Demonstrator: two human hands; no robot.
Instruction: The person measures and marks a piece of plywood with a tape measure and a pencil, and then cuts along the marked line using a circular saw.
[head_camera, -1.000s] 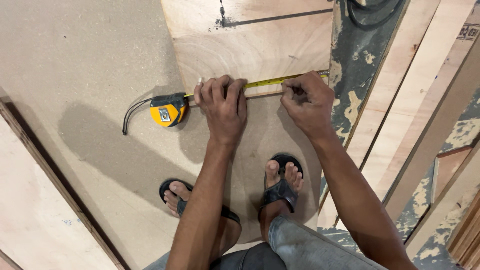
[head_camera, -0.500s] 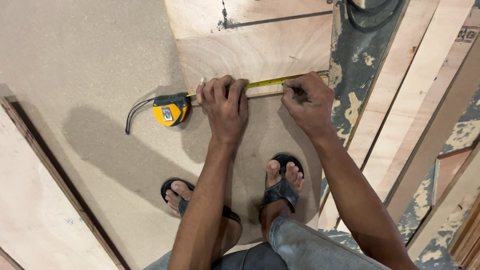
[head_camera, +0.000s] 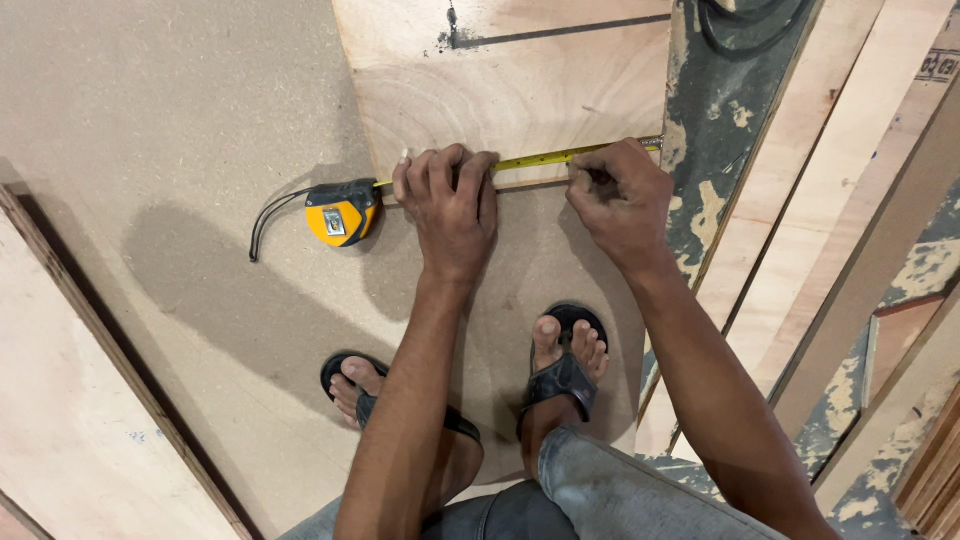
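Observation:
A yellow and black tape measure (head_camera: 340, 213) lies on a large brown board (head_camera: 180, 120), with its yellow blade (head_camera: 540, 158) pulled out to the right along the near edge of a plywood sheet (head_camera: 520, 85). My left hand (head_camera: 450, 200) presses the blade flat against the board, fingers spread over it. My right hand (head_camera: 620, 195) is pinched on something thin and dark, likely a pencil, at the blade; I cannot make it out clearly.
My feet in black sandals (head_camera: 560, 375) stand on the board just below the hands. Wooden planks (head_camera: 850, 200) and a stained dark strip (head_camera: 720, 120) run along the right. A dark cable (head_camera: 740, 20) lies at the top right. Another pale board (head_camera: 70, 420) sits lower left.
The view has shifted slightly. Both hands stay on the tape blade in about the same place.

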